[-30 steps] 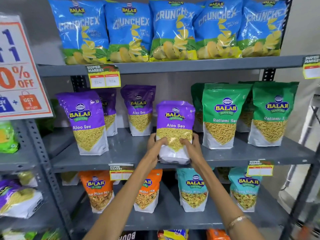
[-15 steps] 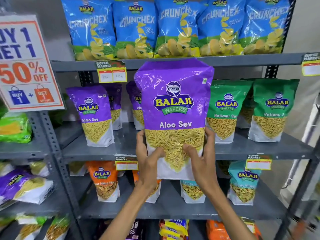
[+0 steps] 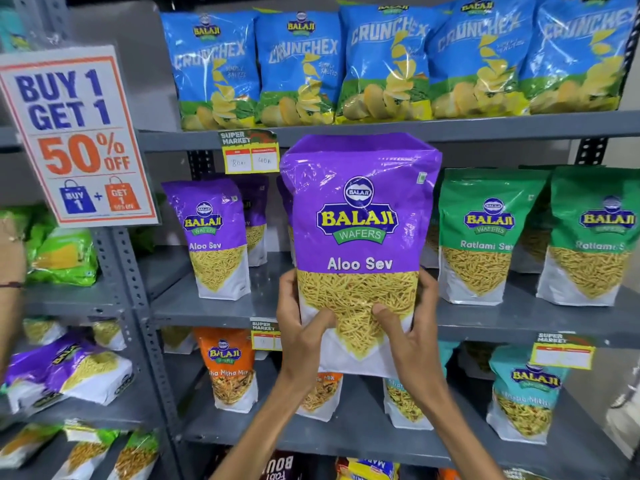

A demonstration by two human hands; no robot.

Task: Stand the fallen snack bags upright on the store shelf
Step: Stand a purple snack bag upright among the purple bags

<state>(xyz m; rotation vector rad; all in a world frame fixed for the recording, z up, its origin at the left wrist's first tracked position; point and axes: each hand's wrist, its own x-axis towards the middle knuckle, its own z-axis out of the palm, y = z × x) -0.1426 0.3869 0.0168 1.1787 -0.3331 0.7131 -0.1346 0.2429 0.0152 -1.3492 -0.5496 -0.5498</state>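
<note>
A purple Aloo Sev bag (image 3: 360, 216) is held upright, off the shelf and close to the camera, in front of the grey middle shelf (image 3: 221, 308). My left hand (image 3: 301, 327) grips its lower left edge, thumb on the front. My right hand (image 3: 408, 327) grips its lower right edge the same way. More purple Aloo Sev bags (image 3: 216, 240) stand upright on the middle shelf to the left. Green Ratlami Sev bags (image 3: 481, 237) stand to the right. On the neighbouring left rack a purple bag (image 3: 69, 372) lies flat.
Blue Crunchex chip bags (image 3: 388, 64) line the top shelf. Orange (image 3: 230, 368) and teal bags (image 3: 526, 400) stand on the lower shelf. A "Buy 1 Get 1" sign (image 3: 76, 133) hangs on the left upright. Price tags (image 3: 251, 152) are clipped to the shelf edges.
Both hands lifted the purple Aloo Sev bag off the middle shelf and drew it toward the camera, so it appears much larger now. The view shifted slightly.
</note>
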